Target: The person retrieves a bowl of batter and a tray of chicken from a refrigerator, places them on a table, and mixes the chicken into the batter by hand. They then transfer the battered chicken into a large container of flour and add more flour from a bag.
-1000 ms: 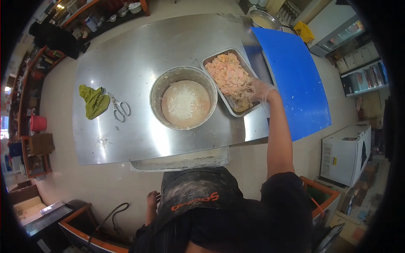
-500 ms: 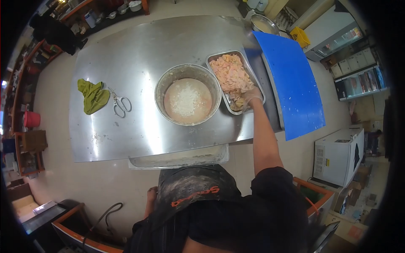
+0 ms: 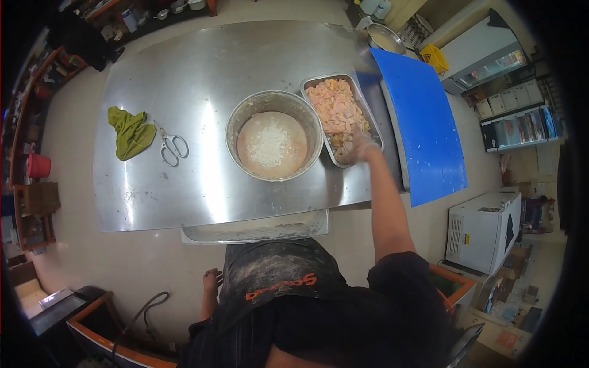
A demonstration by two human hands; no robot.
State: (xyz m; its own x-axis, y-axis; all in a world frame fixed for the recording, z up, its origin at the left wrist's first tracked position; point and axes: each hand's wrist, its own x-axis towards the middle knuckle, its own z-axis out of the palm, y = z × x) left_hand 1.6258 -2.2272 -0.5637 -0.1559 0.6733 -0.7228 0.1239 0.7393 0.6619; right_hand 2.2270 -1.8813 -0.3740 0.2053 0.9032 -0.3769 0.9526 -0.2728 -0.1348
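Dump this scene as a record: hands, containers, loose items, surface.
right_hand: right hand down in the near end of the tray, among the pieces; grip unclear
left_hand: left hand hanging beside the apron, nothing visible in it
tray: metal tray of pale pink pieces
pot: round metal pot, left of the tray, white powder over its contents
loose_items: green cloth, scissors beside it
surface: metal table, blue board at right
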